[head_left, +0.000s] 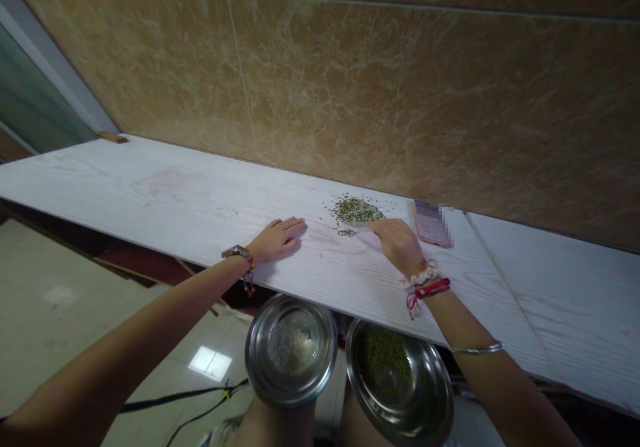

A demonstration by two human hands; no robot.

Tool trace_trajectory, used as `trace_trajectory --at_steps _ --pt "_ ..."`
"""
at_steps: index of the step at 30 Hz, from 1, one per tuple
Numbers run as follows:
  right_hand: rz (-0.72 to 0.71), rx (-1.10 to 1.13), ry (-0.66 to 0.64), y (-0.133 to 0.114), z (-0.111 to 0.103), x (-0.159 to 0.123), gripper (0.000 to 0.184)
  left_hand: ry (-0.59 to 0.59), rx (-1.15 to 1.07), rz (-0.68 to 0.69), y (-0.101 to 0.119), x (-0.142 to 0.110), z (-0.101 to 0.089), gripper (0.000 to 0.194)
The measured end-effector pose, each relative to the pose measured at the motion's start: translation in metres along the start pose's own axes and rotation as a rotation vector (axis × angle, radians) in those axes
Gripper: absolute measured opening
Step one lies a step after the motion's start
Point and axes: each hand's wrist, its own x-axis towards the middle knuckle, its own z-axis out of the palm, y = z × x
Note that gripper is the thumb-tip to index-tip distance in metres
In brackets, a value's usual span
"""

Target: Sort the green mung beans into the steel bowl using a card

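White counter (pixel 200 214) runs out of frame at right. Right-hand steel bowl (pixel 431 384) sits partly beneath its edge; pale contents of left-hand steel bowl (pixel 329 367) indistinct. Left hand (pixel 277 240): released, palm down, fingers extended on counter. Right hand (pixel 399 244): fingers curled, tips at a blurred pale piece; grasp cannot be told. Loose green grains (pixel 354 207) lie between hands, just beyond right fingertips.
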Motion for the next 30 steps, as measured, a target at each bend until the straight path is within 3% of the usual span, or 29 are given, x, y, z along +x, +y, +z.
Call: trace_trajectory --at_steps 3,8,17,25,30 --pt "0.013 0.000 0.040 0.000 0.001 0.004 0.027 -0.026 0.008 -0.017 0.002 0.000 -0.002 0.047" --pt "-0.028 0.032 -0.012 -0.006 0.004 0.006 0.027 -0.018 -0.001 -0.017 0.001 0.000 -0.002 0.047" --pt "-0.019 0.069 -0.031 -0.002 -0.028 -0.016 0.026 0.032 0.013 -0.002 -0.001 0.001 0.002 0.045" --pt "0.061 0.023 -0.011 -0.003 -0.017 -0.014 0.025 0.019 0.012 -0.009 -0.002 0.001 0.002 0.045" --pt "0.043 0.035 -0.056 -0.009 -0.031 -0.026 0.027 0.020 0.008 -0.014 -0.001 0.002 0.001 0.045"
